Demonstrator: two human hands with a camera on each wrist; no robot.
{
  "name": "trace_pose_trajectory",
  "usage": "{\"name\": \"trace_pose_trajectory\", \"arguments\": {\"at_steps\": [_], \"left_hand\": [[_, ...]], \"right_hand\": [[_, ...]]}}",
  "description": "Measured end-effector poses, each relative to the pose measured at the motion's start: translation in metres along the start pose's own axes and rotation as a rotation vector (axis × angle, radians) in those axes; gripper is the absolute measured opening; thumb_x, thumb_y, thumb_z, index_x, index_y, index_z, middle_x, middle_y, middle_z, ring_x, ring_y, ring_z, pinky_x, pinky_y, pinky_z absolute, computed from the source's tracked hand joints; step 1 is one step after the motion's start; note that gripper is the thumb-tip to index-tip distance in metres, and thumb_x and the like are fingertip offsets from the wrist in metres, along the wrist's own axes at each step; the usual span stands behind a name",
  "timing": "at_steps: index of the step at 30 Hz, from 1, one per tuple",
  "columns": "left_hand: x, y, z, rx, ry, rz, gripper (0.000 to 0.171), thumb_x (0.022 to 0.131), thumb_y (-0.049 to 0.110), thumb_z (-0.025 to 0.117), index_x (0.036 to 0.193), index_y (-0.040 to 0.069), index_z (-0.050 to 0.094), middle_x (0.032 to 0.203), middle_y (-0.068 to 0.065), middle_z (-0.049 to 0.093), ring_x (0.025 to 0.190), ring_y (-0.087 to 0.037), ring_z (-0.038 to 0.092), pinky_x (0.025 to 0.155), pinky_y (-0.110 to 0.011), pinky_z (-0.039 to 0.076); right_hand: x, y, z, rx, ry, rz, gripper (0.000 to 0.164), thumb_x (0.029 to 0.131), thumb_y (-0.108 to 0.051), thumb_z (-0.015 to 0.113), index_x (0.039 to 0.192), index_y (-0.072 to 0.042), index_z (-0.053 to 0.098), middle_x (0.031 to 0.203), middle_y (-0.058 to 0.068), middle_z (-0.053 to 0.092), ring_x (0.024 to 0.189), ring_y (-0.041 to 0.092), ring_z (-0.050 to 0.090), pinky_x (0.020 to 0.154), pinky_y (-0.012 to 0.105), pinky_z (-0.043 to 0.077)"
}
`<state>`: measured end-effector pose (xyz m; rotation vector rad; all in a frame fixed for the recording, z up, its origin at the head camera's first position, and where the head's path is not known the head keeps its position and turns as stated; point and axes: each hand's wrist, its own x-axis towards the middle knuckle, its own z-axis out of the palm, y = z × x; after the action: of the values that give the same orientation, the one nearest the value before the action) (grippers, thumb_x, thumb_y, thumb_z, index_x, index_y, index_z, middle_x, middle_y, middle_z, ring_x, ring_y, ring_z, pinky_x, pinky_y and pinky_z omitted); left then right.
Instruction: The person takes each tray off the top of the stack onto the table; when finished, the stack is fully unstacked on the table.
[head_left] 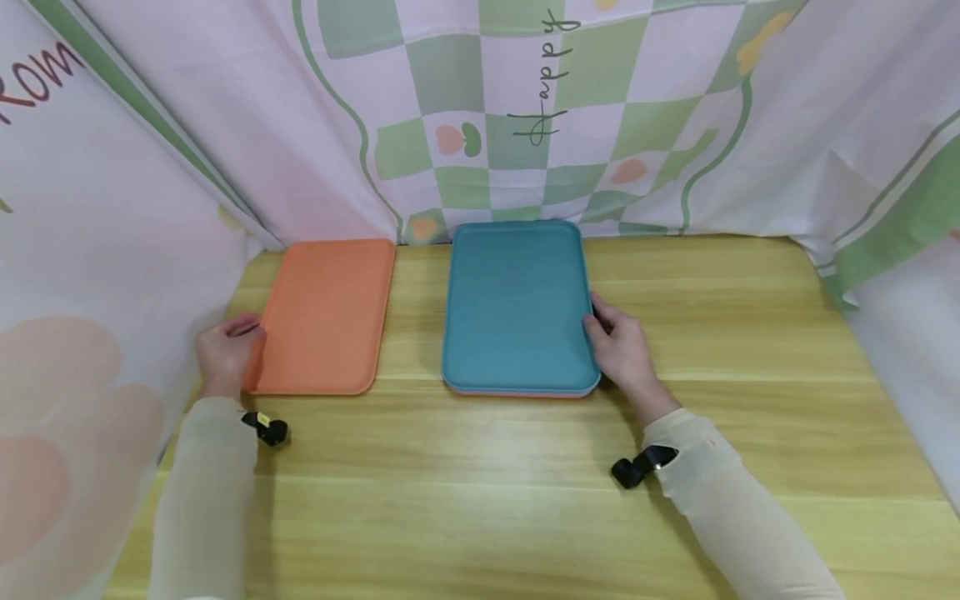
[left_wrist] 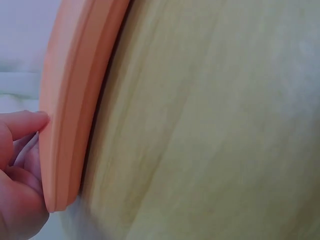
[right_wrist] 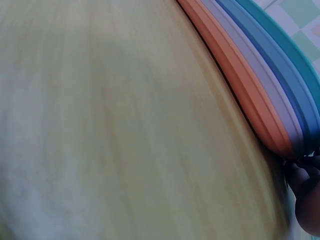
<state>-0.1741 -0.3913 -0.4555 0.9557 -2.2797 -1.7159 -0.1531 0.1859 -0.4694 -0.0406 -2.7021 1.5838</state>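
Observation:
At the left, a single orange tray (head_left: 330,317) lies flat on the table. My left hand (head_left: 231,354) is at its left edge with bent fingers; in the left wrist view a fingertip (left_wrist: 40,119) touches the rim, and other fingers are partly hidden behind the tray. In the middle is a stack of trays with a teal tray (head_left: 517,308) on top. Below it the right wrist view shows a blue tray (right_wrist: 280,65), a lavender tray (right_wrist: 265,75) and an orange tray (right_wrist: 240,85). My right hand (head_left: 622,346) grips the stack's right side, thumb at the top rim.
Both sets of trays lie on a wood-grain table (head_left: 450,500), near its back edge. A checked green and white curtain (head_left: 517,100) hangs right behind them. More printed cloth (head_left: 90,250) hangs close to my left hand.

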Motion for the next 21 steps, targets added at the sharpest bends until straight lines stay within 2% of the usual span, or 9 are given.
{"name": "trace_pose_trajectory", "arguments": {"at_steps": [1,4,6,8,11,15,17,19,21], "left_hand": [[0.0,0.001,0.0,0.014,0.002,0.001,0.031,0.095,-0.002,0.073,0.125,0.003,0.078,0.065,0.031,0.066,0.068,0.013,0.065,0.071,-0.006,0.052],[-0.001,0.004,0.001,-0.056,0.021,-0.024,0.029,0.094,-0.005,0.071,0.12,0.003,0.079,0.067,0.026,0.068,0.071,0.009,0.066,0.069,-0.008,0.054],[-0.002,0.007,0.001,-0.044,0.053,-0.012,0.028,0.095,-0.004,0.071,0.121,0.002,0.078,0.069,0.026,0.066,0.074,0.008,0.064,0.069,-0.008,0.053],[-0.005,0.011,0.001,-0.016,0.09,0.022,0.032,0.096,-0.002,0.069,0.127,-0.001,0.076,0.069,0.027,0.062,0.077,0.007,0.062,0.071,-0.009,0.051],[-0.01,0.017,0.003,0.082,0.133,0.109,0.038,0.099,0.006,0.068,0.135,-0.004,0.071,0.068,0.033,0.056,0.079,0.01,0.058,0.075,-0.008,0.048],[-0.017,0.024,0.011,0.085,0.113,0.169,0.039,0.101,0.012,0.067,0.136,-0.004,0.071,0.071,0.034,0.059,0.078,0.012,0.059,0.077,-0.008,0.049],[-0.022,0.027,0.016,0.126,0.079,0.175,0.04,0.103,0.017,0.067,0.138,-0.001,0.071,0.083,0.028,0.069,0.079,0.014,0.059,0.077,-0.008,0.049],[-0.027,0.03,0.022,0.173,0.043,0.182,0.041,0.105,0.022,0.067,0.141,0.002,0.07,0.103,0.013,0.08,0.081,0.015,0.058,0.079,-0.007,0.049],[-0.032,0.032,0.029,0.215,0.006,0.193,0.043,0.106,0.027,0.067,0.143,0.005,0.07,0.127,-0.002,0.079,0.085,0.016,0.058,0.081,-0.006,0.049]], "right_hand": [[0.0,0.0,0.0,-0.002,0.003,-0.001,0.051,0.115,-0.019,0.051,0.163,-0.004,0.043,0.163,0.024,0.049,0.153,0.039,0.047,0.12,0.056,0.046],[0.001,0.001,0.0,-0.001,0.006,-0.003,0.051,0.114,-0.019,0.051,0.162,-0.004,0.044,0.162,0.023,0.049,0.152,0.039,0.048,0.12,0.055,0.047],[0.002,0.002,0.001,0.004,0.004,-0.002,0.051,0.114,-0.018,0.051,0.162,-0.004,0.044,0.163,0.023,0.049,0.153,0.038,0.047,0.12,0.054,0.046],[0.003,0.002,0.001,0.009,-0.001,0.0,0.051,0.114,-0.018,0.051,0.163,-0.004,0.043,0.163,0.023,0.048,0.153,0.038,0.047,0.121,0.054,0.046],[0.003,0.003,0.001,0.017,-0.003,0.002,0.051,0.115,-0.019,0.051,0.163,-0.004,0.043,0.163,0.023,0.048,0.153,0.038,0.047,0.121,0.055,0.046],[0.002,0.003,0.0,0.023,-0.002,0.004,0.051,0.114,-0.019,0.051,0.163,-0.005,0.043,0.163,0.023,0.049,0.153,0.038,0.048,0.121,0.054,0.046],[0.002,0.003,0.0,0.025,-0.005,0.007,0.052,0.114,-0.019,0.051,0.163,-0.005,0.043,0.163,0.023,0.049,0.153,0.038,0.048,0.12,0.055,0.047],[0.002,0.003,0.0,0.027,-0.007,0.012,0.052,0.114,-0.02,0.051,0.163,-0.005,0.043,0.163,0.023,0.05,0.152,0.038,0.049,0.12,0.054,0.047],[0.002,0.003,0.0,0.031,-0.006,0.014,0.052,0.114,-0.02,0.052,0.163,-0.005,0.044,0.162,0.024,0.051,0.151,0.038,0.051,0.119,0.054,0.048]]}}
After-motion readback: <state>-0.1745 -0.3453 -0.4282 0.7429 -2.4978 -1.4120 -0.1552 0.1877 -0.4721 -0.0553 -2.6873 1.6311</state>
